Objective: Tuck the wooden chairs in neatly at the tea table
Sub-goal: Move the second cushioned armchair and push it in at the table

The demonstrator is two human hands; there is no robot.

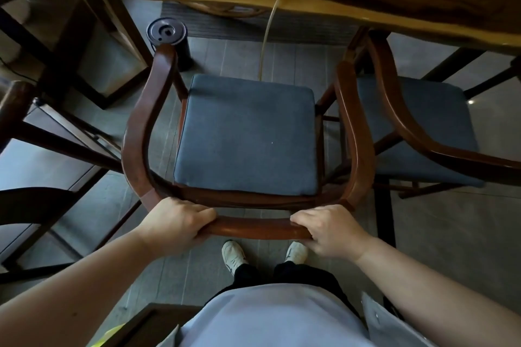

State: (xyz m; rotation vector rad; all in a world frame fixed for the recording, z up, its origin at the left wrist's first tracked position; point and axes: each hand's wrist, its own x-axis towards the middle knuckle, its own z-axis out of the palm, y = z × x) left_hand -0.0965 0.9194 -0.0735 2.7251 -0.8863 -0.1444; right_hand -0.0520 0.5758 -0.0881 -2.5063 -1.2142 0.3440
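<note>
A wooden armchair (141,132) with a curved reddish-brown rail and a dark blue seat cushion stands directly in front of me, facing the tea table (423,5). My left hand (176,222) grips the left end of its back rail. My right hand (328,229) grips the right end of the same rail. The armrest tips lie just short of the table's front edge. A second, matching chair (408,127) stands close on the right, its front under the table edge.
A dark cylindrical canister (169,42) stands on the tiled floor beside the left armrest, under the table. A thin hose (267,28) hangs from the table. Dark wooden furniture frames (56,146) crowd the left. My feet are behind the chair.
</note>
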